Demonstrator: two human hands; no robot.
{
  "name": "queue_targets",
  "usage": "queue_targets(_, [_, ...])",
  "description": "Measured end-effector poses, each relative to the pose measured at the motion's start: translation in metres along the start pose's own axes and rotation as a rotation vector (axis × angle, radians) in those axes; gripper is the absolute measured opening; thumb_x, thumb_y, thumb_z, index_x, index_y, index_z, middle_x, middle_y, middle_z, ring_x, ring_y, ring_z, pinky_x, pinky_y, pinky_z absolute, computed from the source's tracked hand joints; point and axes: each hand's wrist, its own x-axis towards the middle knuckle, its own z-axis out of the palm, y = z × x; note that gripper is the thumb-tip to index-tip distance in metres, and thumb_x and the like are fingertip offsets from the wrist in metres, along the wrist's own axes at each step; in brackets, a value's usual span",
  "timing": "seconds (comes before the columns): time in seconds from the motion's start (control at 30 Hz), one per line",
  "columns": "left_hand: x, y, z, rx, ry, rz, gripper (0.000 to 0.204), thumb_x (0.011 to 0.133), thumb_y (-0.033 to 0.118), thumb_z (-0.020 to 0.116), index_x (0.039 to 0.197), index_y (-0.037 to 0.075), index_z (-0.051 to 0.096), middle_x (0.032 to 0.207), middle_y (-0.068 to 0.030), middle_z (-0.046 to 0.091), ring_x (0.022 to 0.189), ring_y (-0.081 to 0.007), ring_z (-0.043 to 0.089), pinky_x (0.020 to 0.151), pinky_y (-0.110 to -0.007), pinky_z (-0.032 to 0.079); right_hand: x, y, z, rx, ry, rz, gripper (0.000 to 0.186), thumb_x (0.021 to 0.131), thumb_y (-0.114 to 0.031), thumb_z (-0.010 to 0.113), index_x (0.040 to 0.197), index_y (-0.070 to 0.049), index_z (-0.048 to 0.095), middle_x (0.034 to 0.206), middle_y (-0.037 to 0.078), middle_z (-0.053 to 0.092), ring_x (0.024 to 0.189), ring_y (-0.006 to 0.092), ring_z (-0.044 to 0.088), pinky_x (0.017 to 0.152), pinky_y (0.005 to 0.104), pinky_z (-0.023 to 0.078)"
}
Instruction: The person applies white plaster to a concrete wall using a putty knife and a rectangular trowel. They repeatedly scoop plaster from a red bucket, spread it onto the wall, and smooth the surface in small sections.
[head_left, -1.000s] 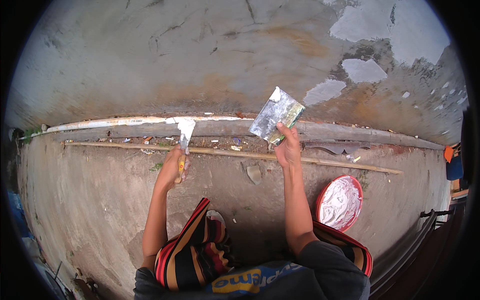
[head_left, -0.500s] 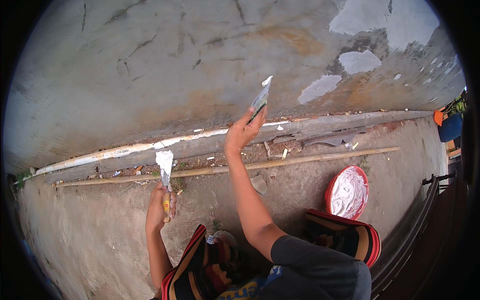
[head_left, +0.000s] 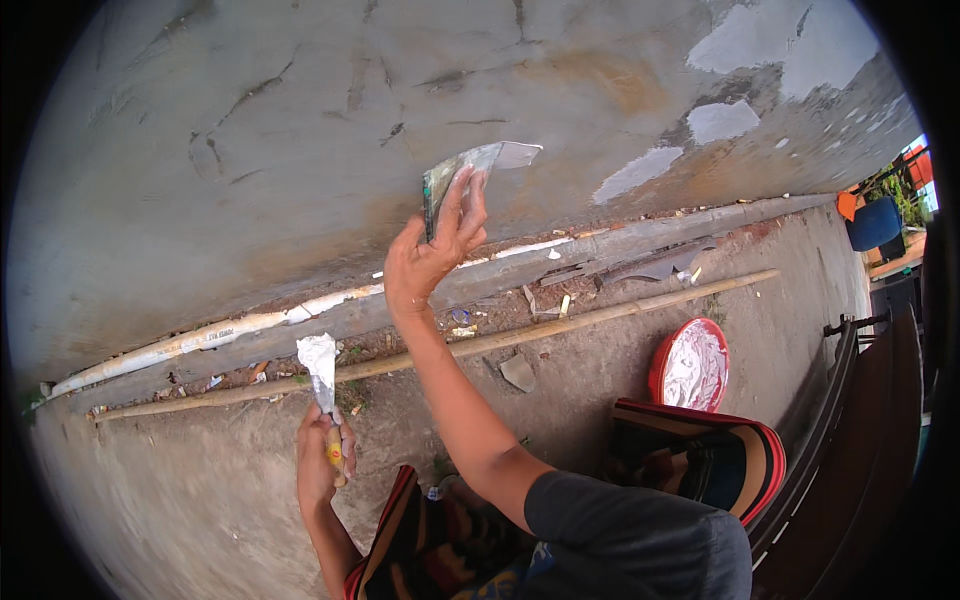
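Note:
My left hand [head_left: 312, 465] grips the handle of a putty knife [head_left: 323, 392], blade pointing up. A lump of white putty [head_left: 317, 352] sits on its tip, away from the wall. My right hand [head_left: 432, 262] is raised to the grey wall [head_left: 290, 190] and holds a broad flat filling blade [head_left: 462, 168], its fingers spread over the face. The blade looks bent against the wall, and a thin pale smear [head_left: 519, 154] shows at its right end. Paler patches [head_left: 636, 176] mark the wall farther right.
A red basin [head_left: 657, 372] of white putty [head_left: 693, 365] stands on the ground by my right knee. Along the wall's foot run a white pipe [head_left: 170, 347] and a long bamboo pole [head_left: 560, 326], with debris between. A dark bench [head_left: 870, 410] stands at the right.
My right hand has moved left and turned the filling blade flat toward the wall; a pale smear now shows there. My left hand has dropped slightly, still holding the loaded putty knife.

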Motion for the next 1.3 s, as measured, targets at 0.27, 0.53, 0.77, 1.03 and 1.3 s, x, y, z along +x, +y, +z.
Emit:
queue_targets(0.27, [0.018,0.011,0.026,0.066,-0.086,0.072,0.021,0.100,0.027,0.035,0.096,0.008,0.044,0.058,-0.0048,0.046,0.033,-0.0131,0.039,0.030,-0.027,0.037,0.032,0.012,-0.069,0.551,0.157,0.556,0.045,0.104,-0.018,0.044,0.139,0.009,0.042,0.138,0.026,0.050,0.126,0.0393,0.047,0.106,0.0448,0.035])
queue_targets(0.53, [0.000,0.024,0.022,0.091,-0.099,0.095,0.023,0.101,0.027,0.035,0.097,0.007,0.045,0.061,-0.0056,0.048,0.035,-0.0127,0.040,0.033,-0.026,0.037,0.036,0.019,-0.033,0.169,0.163,0.206,0.046,0.098,-0.010,0.047,0.143,-0.004,0.047,0.141,0.017,0.050,0.123,0.0358,0.049,0.103,0.0452,0.037])
queue_targets(0.77, [-0.015,0.019,0.019,0.054,0.018,0.092,0.025,0.100,0.031,0.037,0.098,0.007,0.045,0.060,-0.0053,0.047,0.034,-0.0128,0.040,0.032,-0.026,0.035,-0.005,-0.027,-0.010,0.105,-0.043,-0.003,0.066,0.082,0.005,0.051,0.147,-0.007,0.044,0.144,0.014,0.048,0.125,0.0336,0.047,0.102,0.0438,0.037])
queue_targets(1.03, [-0.005,0.029,0.028,0.007,0.016,0.190,0.024,0.101,0.029,0.036,0.100,0.007,0.046,0.059,-0.0036,0.045,0.034,-0.0114,0.038,0.032,-0.025,0.035,0.009,0.004,-0.067,0.333,-0.112,0.025,0.068,0.080,0.009,0.049,0.147,-0.005,0.043,0.143,0.014,0.046,0.123,0.0324,0.046,0.105,0.0441,0.033])
queue_targets(1.3, [-0.021,0.041,0.036,0.169,0.026,0.241,0.028,0.101,0.030,0.035,0.099,0.006,0.049,0.058,-0.0029,0.044,0.034,-0.0108,0.039,0.032,-0.024,0.037,0.075,0.105,-0.109,-0.071,-0.195,-0.779,0.055,0.082,0.005,0.052,0.132,-0.017,0.063,0.132,0.003,0.061,0.119,0.0215,0.049,0.100,0.0359,0.037])
